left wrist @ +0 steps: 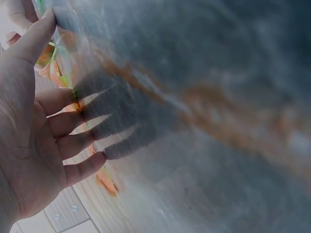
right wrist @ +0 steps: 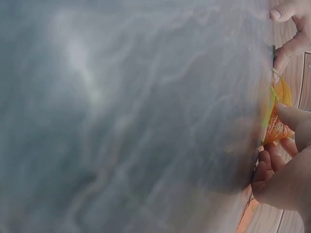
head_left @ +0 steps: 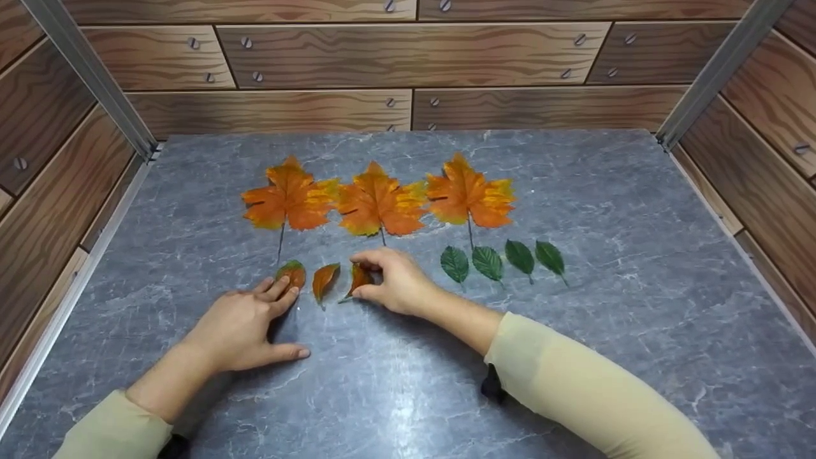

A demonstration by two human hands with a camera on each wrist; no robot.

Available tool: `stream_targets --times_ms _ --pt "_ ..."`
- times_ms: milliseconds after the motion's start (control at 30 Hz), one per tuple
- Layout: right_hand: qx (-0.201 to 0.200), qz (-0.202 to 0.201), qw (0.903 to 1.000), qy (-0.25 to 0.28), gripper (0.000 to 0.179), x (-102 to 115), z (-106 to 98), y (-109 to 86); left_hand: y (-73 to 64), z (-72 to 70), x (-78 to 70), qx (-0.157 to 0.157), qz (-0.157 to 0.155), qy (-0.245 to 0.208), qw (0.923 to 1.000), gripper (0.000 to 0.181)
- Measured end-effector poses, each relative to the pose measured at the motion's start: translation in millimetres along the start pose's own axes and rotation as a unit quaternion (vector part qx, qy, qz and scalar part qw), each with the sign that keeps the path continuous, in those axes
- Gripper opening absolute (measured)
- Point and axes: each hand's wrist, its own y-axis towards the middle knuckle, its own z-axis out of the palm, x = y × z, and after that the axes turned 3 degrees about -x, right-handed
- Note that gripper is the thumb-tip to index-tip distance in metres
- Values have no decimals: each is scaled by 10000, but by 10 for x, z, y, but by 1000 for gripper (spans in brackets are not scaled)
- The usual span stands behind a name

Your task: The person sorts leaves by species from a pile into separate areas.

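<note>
In the head view my right hand (head_left: 401, 284) pinches a small orange-brown leaf (head_left: 361, 278) between thumb and fingers, low over the table. The right wrist view shows that orange leaf (right wrist: 278, 128) between the thumb and fingertips. My left hand (head_left: 245, 328) lies to the left with its fingertips on another small leaf (head_left: 293, 273), brown with a green top, partly covered by those fingers. Its thumb points out to the right along the table. Between the two hands lies a third small orange-brown leaf (head_left: 325, 282), touched by neither.
Behind the hands, three large orange maple leaves with dark stems form a row: left leaf (head_left: 290, 197), middle leaf (head_left: 376, 203), right leaf (head_left: 468, 194). Several small green leaves (head_left: 488, 262) lie right of my right hand. Wood-patterned panels (head_left: 408, 54) enclose the grey marbled table (head_left: 612, 357).
</note>
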Motion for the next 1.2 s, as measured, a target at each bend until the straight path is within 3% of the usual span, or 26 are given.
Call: stream_targets --times_ms 267,467,933,1200 --pt "24 -90 9997 222 61 2 -103 -83 13 -6 -10 47 -56 -18 10000 108" --pt "-258 -276 9991 217 62 -50 -309 -260 11 45 4 -23 82 -11 10000 109" --pt "-1241 -230 9919 115 63 -301 -987 -636 -10 38 44 -612 240 308 9974 106" --pt "-1693 -108 9840 -541 68 -541 -1302 -862 -57 -64 67 -1192 119 253 9925 101"
